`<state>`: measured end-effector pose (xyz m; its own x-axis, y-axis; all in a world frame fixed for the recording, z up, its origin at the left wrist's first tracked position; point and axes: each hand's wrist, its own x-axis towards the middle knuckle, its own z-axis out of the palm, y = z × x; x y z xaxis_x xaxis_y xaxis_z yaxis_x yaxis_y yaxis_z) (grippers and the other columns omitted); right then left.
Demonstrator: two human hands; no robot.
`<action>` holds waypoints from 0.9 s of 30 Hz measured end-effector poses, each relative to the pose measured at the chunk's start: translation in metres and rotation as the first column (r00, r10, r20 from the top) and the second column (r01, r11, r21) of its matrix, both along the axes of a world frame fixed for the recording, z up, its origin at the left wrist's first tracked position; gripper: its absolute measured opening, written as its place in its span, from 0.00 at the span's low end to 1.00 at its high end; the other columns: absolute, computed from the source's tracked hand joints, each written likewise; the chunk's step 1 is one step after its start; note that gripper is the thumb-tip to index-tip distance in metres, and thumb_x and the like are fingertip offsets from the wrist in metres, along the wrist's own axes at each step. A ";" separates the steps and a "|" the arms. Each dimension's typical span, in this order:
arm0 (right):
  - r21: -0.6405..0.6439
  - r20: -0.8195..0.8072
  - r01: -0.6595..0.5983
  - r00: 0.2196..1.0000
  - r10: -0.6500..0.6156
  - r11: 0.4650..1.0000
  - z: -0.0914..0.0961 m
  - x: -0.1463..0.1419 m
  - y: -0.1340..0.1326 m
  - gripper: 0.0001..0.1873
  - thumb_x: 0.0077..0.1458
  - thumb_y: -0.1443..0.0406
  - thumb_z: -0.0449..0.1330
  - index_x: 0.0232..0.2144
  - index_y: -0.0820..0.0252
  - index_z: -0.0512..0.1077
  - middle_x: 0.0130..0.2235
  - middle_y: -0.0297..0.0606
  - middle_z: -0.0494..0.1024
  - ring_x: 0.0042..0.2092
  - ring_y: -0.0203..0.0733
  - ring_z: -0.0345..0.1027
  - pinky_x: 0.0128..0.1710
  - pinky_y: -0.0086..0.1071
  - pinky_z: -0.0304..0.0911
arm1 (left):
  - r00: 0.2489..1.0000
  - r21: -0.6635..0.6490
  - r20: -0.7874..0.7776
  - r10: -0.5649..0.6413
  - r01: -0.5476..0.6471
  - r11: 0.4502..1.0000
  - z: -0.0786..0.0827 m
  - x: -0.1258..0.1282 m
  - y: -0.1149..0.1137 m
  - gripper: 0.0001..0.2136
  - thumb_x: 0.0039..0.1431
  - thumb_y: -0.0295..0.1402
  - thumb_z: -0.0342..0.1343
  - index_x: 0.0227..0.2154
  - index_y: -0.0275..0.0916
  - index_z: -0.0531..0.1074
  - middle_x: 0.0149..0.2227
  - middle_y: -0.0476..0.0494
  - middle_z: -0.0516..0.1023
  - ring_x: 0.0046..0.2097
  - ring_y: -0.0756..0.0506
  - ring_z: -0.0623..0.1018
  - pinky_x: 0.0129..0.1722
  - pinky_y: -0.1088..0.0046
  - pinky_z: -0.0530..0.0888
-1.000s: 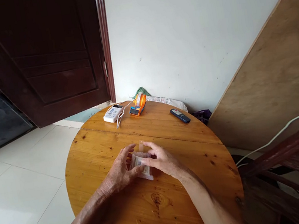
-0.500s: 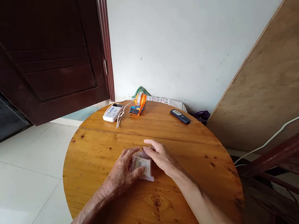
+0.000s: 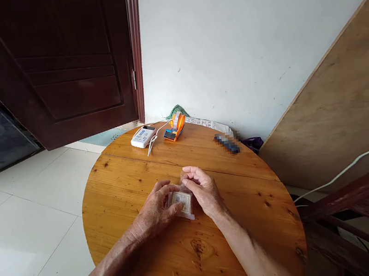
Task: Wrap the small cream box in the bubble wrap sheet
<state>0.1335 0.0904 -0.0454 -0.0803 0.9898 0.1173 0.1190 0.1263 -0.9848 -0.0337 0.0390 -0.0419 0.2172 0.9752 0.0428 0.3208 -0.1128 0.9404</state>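
Note:
A small clear plastic packet (image 3: 181, 202) with a pale printed card inside lies on the round wooden table (image 3: 135, 178). My left hand (image 3: 156, 211) grips its left side, thumb along the near edge and fingers curled over the far edge. My right hand (image 3: 204, 190) is closed at the packet's far right corner, its fingertips pinched together on the clear flap there. Both forearms reach in from the bottom of the view.
At the table's far edge lie a white device with a cord (image 3: 143, 136), an orange tape dispenser (image 3: 175, 128) and a dark blurred remote (image 3: 227, 143). A dark door (image 3: 64, 68) stands behind. A wooden board (image 3: 344, 84) leans at the right, above a dark wooden frame (image 3: 361, 194).
My right hand has gone from lying over the packet's right side to pinching its far corner. The packet and my left hand stay in place. The view has shifted slightly.

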 end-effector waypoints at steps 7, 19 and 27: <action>0.081 0.062 -0.019 0.998 0.014 0.997 0.004 0.001 -0.001 0.16 0.51 0.61 0.59 0.43 0.57 0.70 0.33 0.33 0.75 0.32 0.38 0.68 0.35 0.32 0.66 | 0.995 0.069 -0.021 0.095 -0.093 0.993 -0.006 0.010 0.004 0.17 0.56 0.31 0.60 0.50 0.40 0.75 0.58 0.37 0.68 0.48 0.43 0.76 0.51 0.63 0.75; 0.229 0.168 -0.069 0.985 0.030 0.971 0.014 0.007 -0.009 0.13 0.55 0.64 0.56 0.44 0.56 0.69 0.32 0.33 0.75 0.32 0.38 0.69 0.36 0.31 0.66 | 0.985 0.152 -0.112 0.130 -0.112 0.982 -0.008 0.010 0.006 0.15 0.59 0.33 0.59 0.49 0.40 0.76 0.55 0.37 0.71 0.46 0.44 0.77 0.51 0.63 0.76; 0.352 0.322 -0.120 0.947 0.000 0.928 0.017 0.007 -0.017 0.11 0.59 0.67 0.53 0.44 0.56 0.69 0.33 0.33 0.76 0.31 0.36 0.71 0.33 0.29 0.67 | 0.998 0.094 -0.067 -0.004 0.010 0.996 -0.001 -0.001 -0.001 0.23 0.56 0.37 0.62 0.55 0.40 0.74 0.64 0.33 0.64 0.58 0.35 0.72 0.51 0.60 0.76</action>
